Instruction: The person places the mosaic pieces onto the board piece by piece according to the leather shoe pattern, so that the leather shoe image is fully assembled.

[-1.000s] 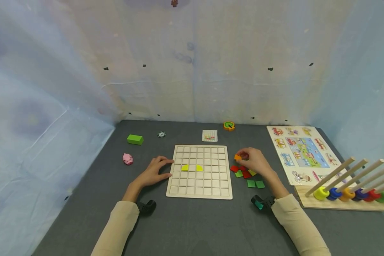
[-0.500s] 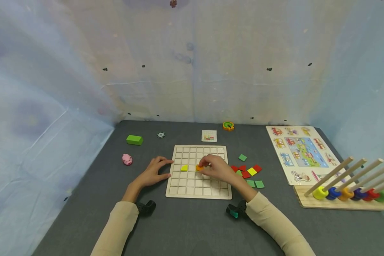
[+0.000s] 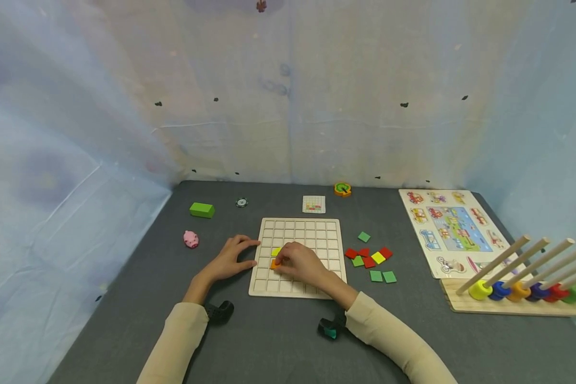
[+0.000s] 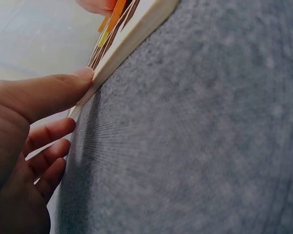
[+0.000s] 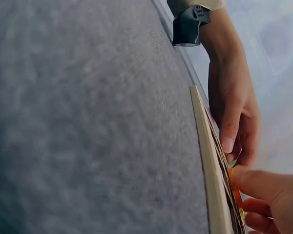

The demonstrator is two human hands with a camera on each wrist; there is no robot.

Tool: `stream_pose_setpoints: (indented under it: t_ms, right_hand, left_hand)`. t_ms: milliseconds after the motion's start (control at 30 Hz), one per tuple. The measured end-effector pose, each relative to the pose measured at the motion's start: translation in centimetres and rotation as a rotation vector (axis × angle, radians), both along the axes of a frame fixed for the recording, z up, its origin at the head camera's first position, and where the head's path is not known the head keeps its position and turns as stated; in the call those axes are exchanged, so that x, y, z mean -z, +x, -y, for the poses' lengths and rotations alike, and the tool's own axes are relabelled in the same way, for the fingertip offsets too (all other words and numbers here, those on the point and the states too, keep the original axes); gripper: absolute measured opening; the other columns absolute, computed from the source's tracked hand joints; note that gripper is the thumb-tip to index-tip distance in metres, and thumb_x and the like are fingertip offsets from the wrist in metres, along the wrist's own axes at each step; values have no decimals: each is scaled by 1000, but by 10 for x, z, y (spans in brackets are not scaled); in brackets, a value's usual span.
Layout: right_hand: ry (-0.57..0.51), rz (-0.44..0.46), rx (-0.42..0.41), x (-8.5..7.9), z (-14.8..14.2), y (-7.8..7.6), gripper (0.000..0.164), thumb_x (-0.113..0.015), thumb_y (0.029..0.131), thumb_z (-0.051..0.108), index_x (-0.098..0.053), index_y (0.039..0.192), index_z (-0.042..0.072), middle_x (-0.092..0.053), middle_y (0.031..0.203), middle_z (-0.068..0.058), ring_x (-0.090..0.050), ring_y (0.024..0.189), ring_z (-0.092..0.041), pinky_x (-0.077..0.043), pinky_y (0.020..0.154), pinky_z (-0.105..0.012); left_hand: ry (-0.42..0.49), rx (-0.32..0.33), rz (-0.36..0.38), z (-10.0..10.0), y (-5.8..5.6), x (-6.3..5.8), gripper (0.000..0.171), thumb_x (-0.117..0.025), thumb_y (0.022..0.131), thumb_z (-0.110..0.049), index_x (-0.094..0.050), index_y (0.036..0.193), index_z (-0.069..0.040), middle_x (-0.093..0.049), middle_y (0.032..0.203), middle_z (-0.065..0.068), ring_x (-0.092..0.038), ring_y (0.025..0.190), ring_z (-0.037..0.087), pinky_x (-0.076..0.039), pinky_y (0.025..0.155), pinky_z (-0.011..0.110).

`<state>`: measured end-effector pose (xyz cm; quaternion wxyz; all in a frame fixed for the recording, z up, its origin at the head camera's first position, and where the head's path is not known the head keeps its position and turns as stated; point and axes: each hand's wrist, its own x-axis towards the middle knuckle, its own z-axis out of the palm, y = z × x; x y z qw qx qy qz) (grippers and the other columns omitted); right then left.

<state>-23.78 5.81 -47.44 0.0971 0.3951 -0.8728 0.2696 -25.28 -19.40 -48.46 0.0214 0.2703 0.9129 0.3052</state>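
Note:
A square wooden grid board (image 3: 324,229) lies flat on the dark table. My left hand (image 3: 228,258) rests at its left side, thumb (image 4: 63,92) touching the rim in the left wrist view while the other fingers lie loosely bent. Over the board's left-middle cells, my right hand (image 3: 301,265) pinches an orange tile (image 3: 273,264) between thumb and fingers. That tile is just nearer than a yellow tile (image 3: 276,251) set in a cell. The same orange piece (image 5: 236,190) appears on edge in the right wrist view. The right hand covers several cells of the board.
Loose red tiles (image 3: 369,262), green tiles (image 3: 389,277) and a yellow one lie right of the board. Behind it sits a pattern card (image 3: 314,204). A picture puzzle (image 3: 424,256) and a peg stand (image 3: 518,306) occupy the right. A pink pig (image 3: 191,239) and green block (image 3: 201,209) are left.
My right hand has moved from the loose tiles onto the board with orange, first over its middle, then further left and nearer. My left hand has stayed at the board's left edge.

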Motion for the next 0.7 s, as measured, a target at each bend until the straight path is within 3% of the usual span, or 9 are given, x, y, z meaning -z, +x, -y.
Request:
stream_pose_setpoints:
  t_ms: [200,467,700]
  right_hand:
    - [-31,-71,19,2,-1,4,7,-76,78,22,-73,80,15,-60,93,1,-54,86,-14,-47,75,-29]
    - [-31,-102,44,6,2,2,5,-74,81,18,-74,85,15,-63,89,2,-53,83,-13,-46,72,-26]
    - [-60,-61,-14,2,-2,1,9,-71,84,20,-73,89,13,-61,91,-2,-53,85,-15,-45,76,-30]
  left_hand:
    - [2,0,-3,0,0,1,52,-70,84,-28,-53,132,-17,-43,124,8,-36,112,27,-31,94,52]
    - [1,2,-9,0,1,0,52,-70,84,-26,-53,132,-16,-43,124,9,-37,112,28,-31,95,52]
    - [3,2,-7,0,1,-1,52,-70,84,-25,-53,132,-15,-43,124,9,-36,112,29,-31,95,53]
